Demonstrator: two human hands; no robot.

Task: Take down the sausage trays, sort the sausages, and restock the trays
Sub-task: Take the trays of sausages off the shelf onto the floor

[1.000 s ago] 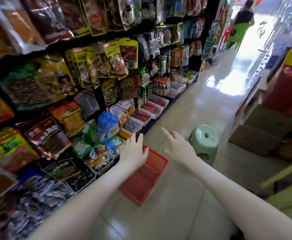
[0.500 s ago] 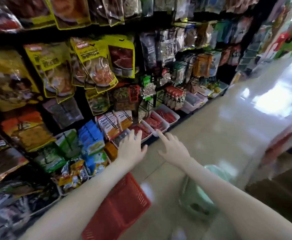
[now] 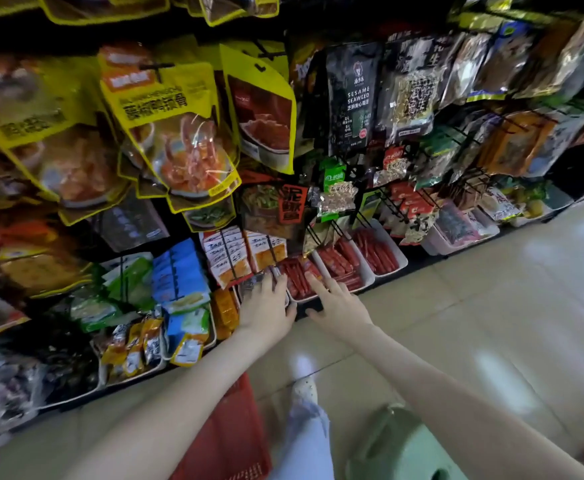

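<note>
Three white trays of red sausages stand side by side on the bottom shelf: a near tray, a middle tray and a far tray. My left hand is spread open just left of the near tray, over a tray of dark packets. My right hand is open too, fingers apart, its fingertips at the near tray's front rim. Neither hand holds anything. Hanging snack bags hide the backs of the trays.
Snack bags hang densely on hooks above the shelf. A red plastic basket lies on the tiled floor below my arms, and a green stool stands to its right. My leg and shoe are between them.
I have moved closer to the shelf and the view has dipped. Both open hands have reached forward to the near sausage tray; the basket and stool now sit under my arms.
</note>
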